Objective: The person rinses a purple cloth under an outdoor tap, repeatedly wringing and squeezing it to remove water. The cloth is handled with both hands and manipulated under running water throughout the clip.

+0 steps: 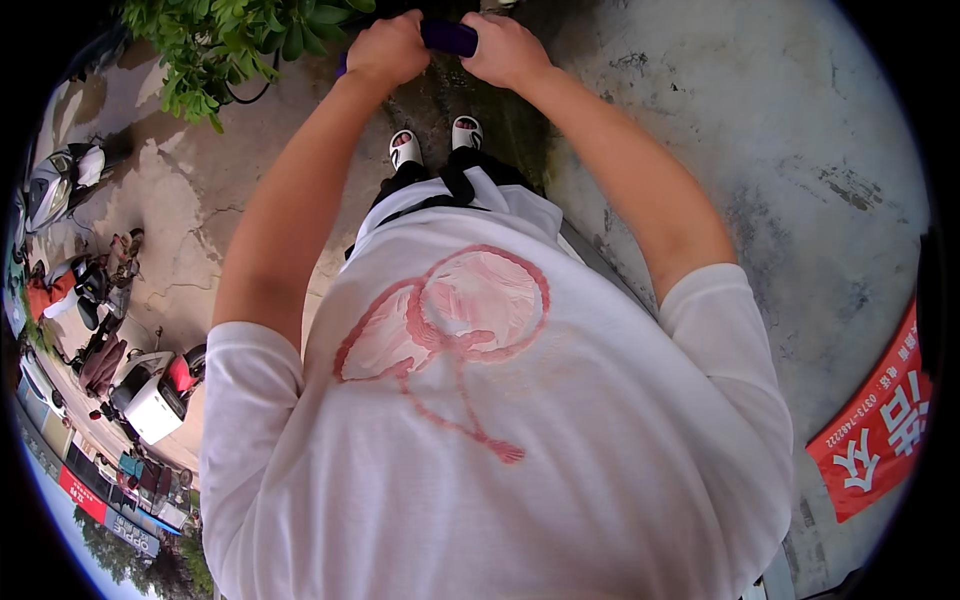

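Observation:
Both my hands are raised at the top of the view, gripping a dark purple piece of what looks like cloth (448, 37). My left hand (388, 46) is closed round it on the left, and a small bit of purple shows past its outer side. On the right, my right hand (506, 49) holds the other end. A short length of the purple piece spans the gap between the two fists. Below the hands are my feet in white open-toed slides (406, 150), on dark, wet-looking ground. A white T-shirt (450, 450) with a pink print fills the middle.
A leafy green shrub (240, 45) stands close to my left hand. Motor scooters (56, 187) and a white box on a vehicle (155, 409) are farther left. On my right are a stained grey surface (750, 135) and a red banner (862, 450) bearing writing.

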Demonstrator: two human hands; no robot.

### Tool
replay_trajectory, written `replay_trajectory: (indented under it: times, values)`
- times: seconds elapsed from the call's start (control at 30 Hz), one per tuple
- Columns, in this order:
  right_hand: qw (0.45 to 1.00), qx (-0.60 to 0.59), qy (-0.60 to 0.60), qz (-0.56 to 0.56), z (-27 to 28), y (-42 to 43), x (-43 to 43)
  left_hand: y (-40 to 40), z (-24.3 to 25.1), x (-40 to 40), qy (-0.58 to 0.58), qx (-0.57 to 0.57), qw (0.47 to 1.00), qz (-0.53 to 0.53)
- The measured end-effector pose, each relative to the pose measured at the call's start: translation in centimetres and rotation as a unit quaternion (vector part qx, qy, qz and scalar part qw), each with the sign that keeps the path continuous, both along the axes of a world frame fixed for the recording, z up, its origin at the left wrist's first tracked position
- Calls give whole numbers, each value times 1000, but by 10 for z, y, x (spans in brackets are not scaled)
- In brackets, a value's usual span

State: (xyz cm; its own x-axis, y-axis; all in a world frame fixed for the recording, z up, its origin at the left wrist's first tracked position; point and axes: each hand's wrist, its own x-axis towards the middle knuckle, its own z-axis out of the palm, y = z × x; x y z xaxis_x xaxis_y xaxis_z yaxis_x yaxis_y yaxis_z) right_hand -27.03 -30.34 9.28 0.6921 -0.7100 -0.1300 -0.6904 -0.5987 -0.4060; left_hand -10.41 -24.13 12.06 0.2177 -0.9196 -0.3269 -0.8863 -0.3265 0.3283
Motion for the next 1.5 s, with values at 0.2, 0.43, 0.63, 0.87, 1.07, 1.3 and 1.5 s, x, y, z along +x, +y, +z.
replay_trajectory:
  times: [0.2, 0.43, 0.63, 0.87, 1.07, 1.3, 1.5]
  values:
    - [982, -160, -72, 63, -13, -8, -12, 2, 3, -5, 19, 3, 1000, -18]
    - [943, -242, -111, 199, 24, -34, -2, -14, 1, 12, 353, 190, 916, -30]
    - [868, -348, -221, 276, 45, -51, 17, -4, 22, 25, 674, 348, 643, 105]
    - [894, -337, -165, 245, 55, -24, 22, -4, 12, 49, 531, 287, 797, -8]
    - [988, -80, 1, 129, 47, -6, 20, 4, -20, 39, 362, 74, 928, -46]
    - [970, 165, -110, -137, 47, -1, 26, 27, -40, -3, 115, -260, 952, 113]
    - [498, 733, -277, -372, 47, 11, 24, 29, -44, -48, 154, -475, 865, 43]
